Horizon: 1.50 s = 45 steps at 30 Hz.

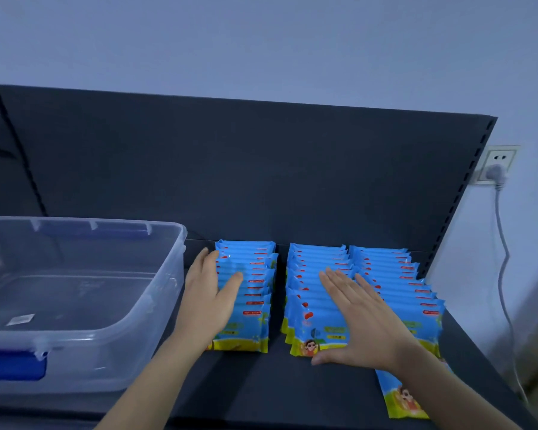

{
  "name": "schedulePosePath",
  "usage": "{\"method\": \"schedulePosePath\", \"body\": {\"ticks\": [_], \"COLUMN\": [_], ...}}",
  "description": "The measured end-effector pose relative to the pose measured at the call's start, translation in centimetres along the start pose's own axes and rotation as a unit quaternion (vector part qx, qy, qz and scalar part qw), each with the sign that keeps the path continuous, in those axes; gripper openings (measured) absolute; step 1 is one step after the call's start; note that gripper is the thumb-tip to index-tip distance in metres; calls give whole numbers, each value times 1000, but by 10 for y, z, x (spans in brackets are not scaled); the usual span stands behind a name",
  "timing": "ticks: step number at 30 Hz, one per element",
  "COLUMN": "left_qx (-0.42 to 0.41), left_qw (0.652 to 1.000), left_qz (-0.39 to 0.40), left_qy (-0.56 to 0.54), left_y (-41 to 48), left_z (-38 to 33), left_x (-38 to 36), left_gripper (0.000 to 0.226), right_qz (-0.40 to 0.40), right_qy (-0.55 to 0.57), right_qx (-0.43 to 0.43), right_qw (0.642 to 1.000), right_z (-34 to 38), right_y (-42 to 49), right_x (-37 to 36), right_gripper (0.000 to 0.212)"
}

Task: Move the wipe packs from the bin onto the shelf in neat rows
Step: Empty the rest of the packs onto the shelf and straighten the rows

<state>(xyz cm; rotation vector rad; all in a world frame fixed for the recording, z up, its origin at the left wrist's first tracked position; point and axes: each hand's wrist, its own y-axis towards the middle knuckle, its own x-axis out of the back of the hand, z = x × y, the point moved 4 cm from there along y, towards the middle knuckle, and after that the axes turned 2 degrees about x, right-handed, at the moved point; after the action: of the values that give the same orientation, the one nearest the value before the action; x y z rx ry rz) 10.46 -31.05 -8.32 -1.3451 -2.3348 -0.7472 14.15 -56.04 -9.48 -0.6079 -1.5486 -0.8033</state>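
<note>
Three rows of blue and yellow wipe packs stand on the dark shelf point(292, 392): a left row point(255, 274), a middle row point(311, 274) and a right row point(398, 274). My left hand point(210, 301) lies with straight fingers along the left side of the left row, thumb over the packs. My right hand point(361, 321) rests flat with spread fingers on the middle row, its thumb at the front pack's lower edge. One loose pack point(401, 395) lies flat on the shelf below my right wrist. The clear plastic bin point(156, 305) stands at the left with no packs in it.
The bin has blue clips point(13, 366) and a small label inside. The shelf's dark back panel point(230, 169) rises behind the rows. At the right, a wall socket point(496, 164) holds a plug with a grey cable hanging down.
</note>
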Motion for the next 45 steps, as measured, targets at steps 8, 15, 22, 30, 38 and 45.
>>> {"method": "schedulePosePath", "body": {"ticks": [8, 15, 22, 30, 38, 45], "left_qx": [-271, -497, -473, -431, -428, -425], "left_qw": [954, 813, 782, 794, 819, 826], "left_qz": [93, 215, 257, 241, 193, 156], "left_qy": [89, 213, 316, 355, 329, 336], "left_y": [-35, -102, -120, -117, -102, -86], "left_z": [-58, -104, -120, -122, -134, -136], "left_x": [-49, -154, -198, -206, -216, -233], "left_gripper": [57, 44, 67, 71, 53, 61], "right_qz": [-174, 144, 105, -30, -126, -199], "right_qy": [64, 41, 239, 371, 393, 381], "right_qx": [-97, -380, -410, -365, -320, -323], "right_qw": [978, 913, 874, 853, 853, 843], "right_z": [-76, -118, -127, -136, -145, -155], "right_y": [-75, -135, -155, -161, -149, -133], "right_x": [20, -18, -28, -44, -48, -53], "right_gripper": [33, 96, 98, 73, 55, 49]}}
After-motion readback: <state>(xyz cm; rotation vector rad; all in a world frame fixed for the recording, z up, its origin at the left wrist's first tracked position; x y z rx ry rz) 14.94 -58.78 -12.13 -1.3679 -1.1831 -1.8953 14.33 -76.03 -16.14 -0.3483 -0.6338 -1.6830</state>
